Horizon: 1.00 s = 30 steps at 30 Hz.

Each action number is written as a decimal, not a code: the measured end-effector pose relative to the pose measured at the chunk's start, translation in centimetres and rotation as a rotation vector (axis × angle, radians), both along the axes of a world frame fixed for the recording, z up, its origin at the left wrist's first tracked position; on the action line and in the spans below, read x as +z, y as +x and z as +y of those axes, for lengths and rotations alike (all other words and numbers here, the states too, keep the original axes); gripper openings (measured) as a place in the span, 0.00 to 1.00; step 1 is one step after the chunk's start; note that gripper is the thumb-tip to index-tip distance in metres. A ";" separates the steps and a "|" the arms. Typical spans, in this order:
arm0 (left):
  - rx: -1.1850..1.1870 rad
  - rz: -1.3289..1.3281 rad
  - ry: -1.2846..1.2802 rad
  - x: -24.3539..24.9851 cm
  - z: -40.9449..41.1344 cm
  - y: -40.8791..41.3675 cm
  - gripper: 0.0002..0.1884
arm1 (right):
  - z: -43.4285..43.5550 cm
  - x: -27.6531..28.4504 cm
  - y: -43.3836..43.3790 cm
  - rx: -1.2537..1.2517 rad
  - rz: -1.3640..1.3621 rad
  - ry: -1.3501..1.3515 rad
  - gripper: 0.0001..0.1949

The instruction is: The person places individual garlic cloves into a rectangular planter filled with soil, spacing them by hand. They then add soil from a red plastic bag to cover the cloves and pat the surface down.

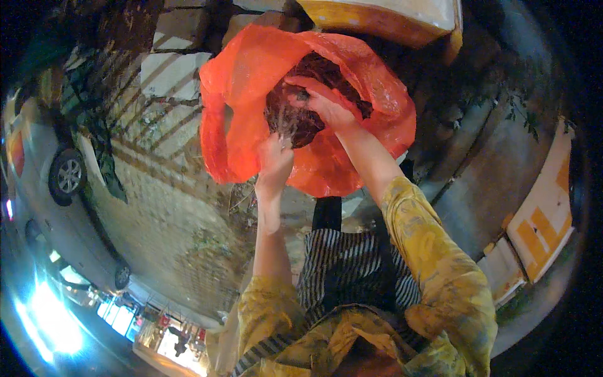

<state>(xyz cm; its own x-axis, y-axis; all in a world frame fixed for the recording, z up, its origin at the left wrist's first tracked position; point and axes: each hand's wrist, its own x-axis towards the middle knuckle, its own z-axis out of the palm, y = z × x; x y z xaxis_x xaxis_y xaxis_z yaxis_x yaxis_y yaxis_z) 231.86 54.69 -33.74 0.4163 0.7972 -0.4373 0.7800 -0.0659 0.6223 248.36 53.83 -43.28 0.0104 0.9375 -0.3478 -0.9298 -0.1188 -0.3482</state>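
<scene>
A large red plastic bag (330, 172) lies spread with its mouth up in front of me. Inside it is a dark, stringy mass (299, 125), perhaps roots or plant stems; the dim light does not settle which. My left hand (275, 158) is at the near left rim of the opening, its fingers blurred and closed at the edge of the stringy strands; whether it grips strands or plastic is unclear. My right hand (322, 101) reaches into the bag from the right, fingers bent over the mass beside a small dark piece.
Stone slabs (174, 75) lie on the ground beyond the bag to the left. A yellow and white barrier (386, 16) stands at the top, and another (541, 231) at the right. A parked car (70, 212) is at the left, near a bright light.
</scene>
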 end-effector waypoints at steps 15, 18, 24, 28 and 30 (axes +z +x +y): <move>-0.144 -0.223 -0.248 0.1 1.9 3.0 0.17 | -15.1 28.6 10.0 0.172 -0.055 -0.033 0.10; -0.799 0.013 0.168 5.6 0.2 7.7 0.11 | -23.5 36.5 17.6 -0.043 -0.234 -0.066 0.10; -0.776 0.143 -0.050 15.1 -10.3 20.9 0.13 | -47.2 43.8 32.8 -0.474 -0.574 -0.438 0.08; -0.562 0.103 -0.296 18.1 -15.9 29.2 0.15 | -61.8 45.0 42.8 -0.699 -0.573 -0.845 0.09; -0.657 0.136 -0.404 18.3 -17.0 33.4 0.15 | -67.0 44.5 46.2 -0.709 -0.617 -0.942 0.10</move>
<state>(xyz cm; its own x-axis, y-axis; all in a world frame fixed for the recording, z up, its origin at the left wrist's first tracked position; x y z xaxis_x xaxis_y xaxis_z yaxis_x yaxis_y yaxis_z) 265.28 37.68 -15.45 0.6698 0.1741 -0.7219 0.7305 -0.3289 0.5985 294.55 -13.18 1.25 0.7828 0.0697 -0.6184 -0.6108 -0.1042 -0.7849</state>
